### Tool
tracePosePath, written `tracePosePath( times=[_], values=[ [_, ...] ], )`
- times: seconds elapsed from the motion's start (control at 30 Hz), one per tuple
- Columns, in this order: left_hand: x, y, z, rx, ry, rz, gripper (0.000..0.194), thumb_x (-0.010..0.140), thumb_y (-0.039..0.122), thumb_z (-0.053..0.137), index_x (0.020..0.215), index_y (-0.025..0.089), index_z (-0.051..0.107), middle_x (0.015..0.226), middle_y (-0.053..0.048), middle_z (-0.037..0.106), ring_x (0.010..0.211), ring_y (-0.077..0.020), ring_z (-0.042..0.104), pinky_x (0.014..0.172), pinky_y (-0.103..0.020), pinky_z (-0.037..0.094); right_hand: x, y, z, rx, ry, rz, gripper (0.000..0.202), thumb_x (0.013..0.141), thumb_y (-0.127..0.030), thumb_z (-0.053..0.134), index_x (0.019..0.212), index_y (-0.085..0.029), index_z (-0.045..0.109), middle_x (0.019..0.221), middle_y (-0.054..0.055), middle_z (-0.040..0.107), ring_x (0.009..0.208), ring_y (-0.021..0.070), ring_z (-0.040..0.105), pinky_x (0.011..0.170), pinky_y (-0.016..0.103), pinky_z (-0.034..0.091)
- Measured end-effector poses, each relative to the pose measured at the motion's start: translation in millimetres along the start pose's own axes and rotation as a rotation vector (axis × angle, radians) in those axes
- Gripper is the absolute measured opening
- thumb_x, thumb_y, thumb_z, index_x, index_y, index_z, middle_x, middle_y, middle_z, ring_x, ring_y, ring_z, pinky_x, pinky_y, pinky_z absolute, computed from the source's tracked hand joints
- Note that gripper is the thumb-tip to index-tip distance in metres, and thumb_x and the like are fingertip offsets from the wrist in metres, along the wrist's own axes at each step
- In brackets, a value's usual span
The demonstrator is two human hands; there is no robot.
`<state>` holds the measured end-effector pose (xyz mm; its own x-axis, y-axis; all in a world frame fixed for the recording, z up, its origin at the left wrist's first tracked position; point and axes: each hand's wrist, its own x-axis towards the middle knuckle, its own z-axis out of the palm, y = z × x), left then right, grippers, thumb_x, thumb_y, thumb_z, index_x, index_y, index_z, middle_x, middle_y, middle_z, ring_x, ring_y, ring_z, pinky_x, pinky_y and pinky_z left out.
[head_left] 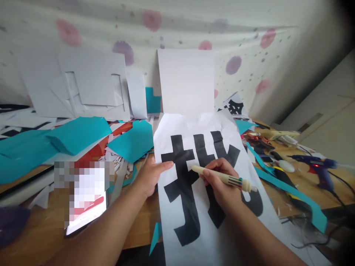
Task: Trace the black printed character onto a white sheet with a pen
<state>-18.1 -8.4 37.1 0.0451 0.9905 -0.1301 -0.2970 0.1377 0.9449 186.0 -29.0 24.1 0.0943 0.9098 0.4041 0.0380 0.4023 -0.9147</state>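
Observation:
A long white sheet (169,127) with large black printed strokes (181,173) lies in front of me and hangs over the near side. My left hand (152,173) grips its left edge, with the thumb on top and the fingers mostly underneath. My right hand (223,181) is closed around a thick cream multicolour pen (231,180). The pen's narrow end points left, above the middle of the black strokes. Whether its tip touches the sheet I cannot tell.
A phone (88,207) stands tilted at the left. Teal paper pieces (133,140) and scraps cover the left side. White boards (187,79) lean at the back. On the right are a blue glue gun (318,166), a yellow-black cutter (288,184) and teal strips (294,192).

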Motion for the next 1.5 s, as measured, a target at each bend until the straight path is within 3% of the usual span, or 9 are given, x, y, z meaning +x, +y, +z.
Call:
tracePosePath(
  times=[0.07, 0.17, 0.4, 0.5, 0.73, 1.0, 1.23, 1.5],
  values=[
    [0, 0, -0.6, 0.016, -0.006, 0.016, 0.045, 0.066, 0.029, 0.085, 0.106, 0.015, 0.071, 0.096, -0.010, 0.078, 0.084, -0.0278, 0.073, 0.076, -0.039, 0.057, 10, -4, 4, -0.003, -0.047, -0.024, 0.019, 0.080, -0.032, 0.071, 0.074, -0.020, 0.057, 0.059, -0.003, 0.061, 0.048, 0.0118, 0.056, 0.044, 0.023, 0.043],
    [0, 0, -2.6, 0.036, -0.034, 0.054, 0.043, 0.066, 0.031, 0.085, 0.105, 0.018, 0.072, 0.100, -0.009, 0.078, 0.088, -0.0283, 0.073, 0.078, -0.038, 0.057, 19, -5, 10, 0.004, -0.021, -0.127, 0.018, 0.080, -0.029, 0.070, 0.071, -0.021, 0.055, 0.059, -0.005, 0.059, 0.047, 0.0105, 0.053, 0.043, 0.023, 0.041],
    [-1, 2, -0.9, -0.012, -0.087, 0.088, 0.043, 0.069, 0.028, 0.082, 0.109, 0.018, 0.072, 0.110, -0.010, 0.076, 0.100, -0.0322, 0.071, 0.083, -0.041, 0.058, 13, 0, 12, -0.105, 0.061, -0.287, 0.016, 0.078, -0.022, 0.071, 0.071, -0.022, 0.057, 0.061, -0.004, 0.059, 0.051, 0.0118, 0.054, 0.046, 0.025, 0.042],
    [-2, 3, 0.6, -0.031, -0.085, 0.101, 0.043, 0.069, 0.027, 0.082, 0.109, 0.018, 0.072, 0.114, -0.010, 0.075, 0.106, -0.0335, 0.069, 0.086, -0.042, 0.057, 12, -1, 11, -0.118, 0.063, -0.294, 0.015, 0.078, -0.020, 0.072, 0.071, -0.022, 0.059, 0.061, -0.004, 0.060, 0.052, 0.0122, 0.056, 0.045, 0.025, 0.042],
    [-3, 3, 0.6, -0.027, -0.090, 0.093, 0.035, 0.070, 0.028, 0.082, 0.103, 0.019, 0.073, 0.100, -0.007, 0.078, 0.095, -0.0300, 0.073, 0.082, -0.039, 0.058, 13, -6, 13, -0.202, 0.074, -0.279, 0.015, 0.077, -0.022, 0.072, 0.069, -0.022, 0.059, 0.061, -0.003, 0.062, 0.050, 0.0114, 0.055, 0.044, 0.024, 0.042],
    [-3, 3, 1.8, -0.037, -0.082, 0.112, 0.037, 0.068, 0.027, 0.083, 0.103, 0.017, 0.073, 0.120, -0.011, 0.073, 0.109, -0.0344, 0.068, 0.088, -0.043, 0.057, 13, -9, 16, -0.239, 0.085, -0.309, 0.017, 0.078, -0.023, 0.070, 0.066, -0.022, 0.057, 0.058, -0.003, 0.062, 0.048, 0.0118, 0.056, 0.042, 0.024, 0.043],
    [-2, 2, 1.1, -0.047, -0.113, 0.106, 0.042, 0.071, 0.026, 0.081, 0.112, 0.020, 0.071, 0.111, -0.008, 0.076, 0.101, -0.0307, 0.071, 0.083, -0.039, 0.058, 12, -4, 13, -0.213, 0.103, -0.288, 0.016, 0.077, -0.025, 0.073, 0.069, -0.021, 0.060, 0.063, -0.002, 0.064, 0.050, 0.0125, 0.058, 0.043, 0.025, 0.044],
    [-1, 2, 2.2, -0.043, -0.069, 0.103, 0.036, 0.066, 0.026, 0.083, 0.099, 0.017, 0.074, 0.092, -0.008, 0.078, 0.103, -0.0344, 0.069, 0.089, -0.046, 0.056, 15, -9, 14, -0.245, 0.071, -0.339, 0.016, 0.076, -0.019, 0.070, 0.065, -0.021, 0.058, 0.061, -0.003, 0.064, 0.049, 0.0108, 0.057, 0.044, 0.024, 0.045]
  ],
)
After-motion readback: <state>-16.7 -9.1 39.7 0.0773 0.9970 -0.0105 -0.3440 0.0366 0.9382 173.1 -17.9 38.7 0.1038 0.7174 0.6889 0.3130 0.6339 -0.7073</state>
